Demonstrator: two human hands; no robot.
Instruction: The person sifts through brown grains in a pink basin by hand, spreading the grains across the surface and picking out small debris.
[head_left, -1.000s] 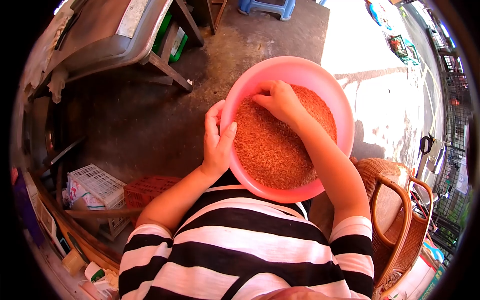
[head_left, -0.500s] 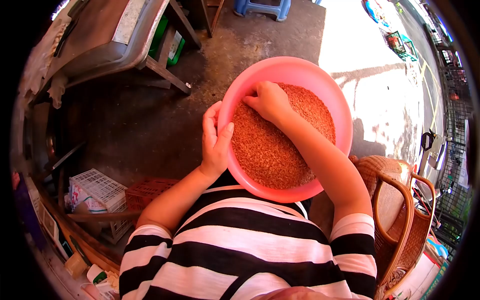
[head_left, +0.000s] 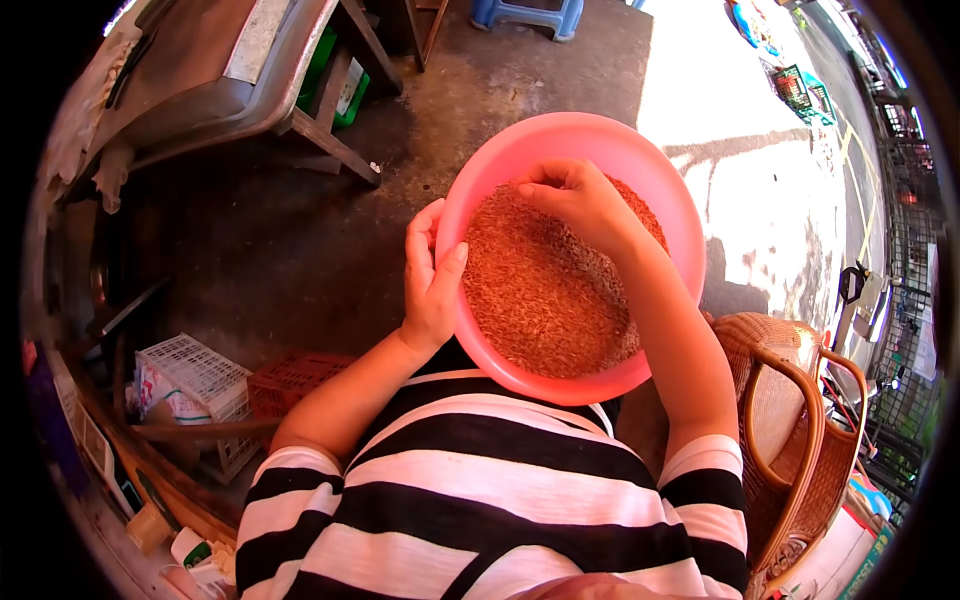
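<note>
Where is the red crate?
In the head view, the red crate is low on the left, just right of the white crate, by the left forearm.

Compared with the picture from half a second ago, the right hand (head_left: 583,203) has moved farther away from the left hand (head_left: 432,290), across the pink bowl (head_left: 683,225). Its bent fingers, which were close to the bowl's wall on the left hand's side, are now more over the reddish-brown grains (head_left: 530,290). The right forearm (head_left: 680,330) has also swung outward, and it stands steeper. The surface of the grains has changed: a paler strip now shows beside this forearm, going down toward the wall nearest the body.
</note>
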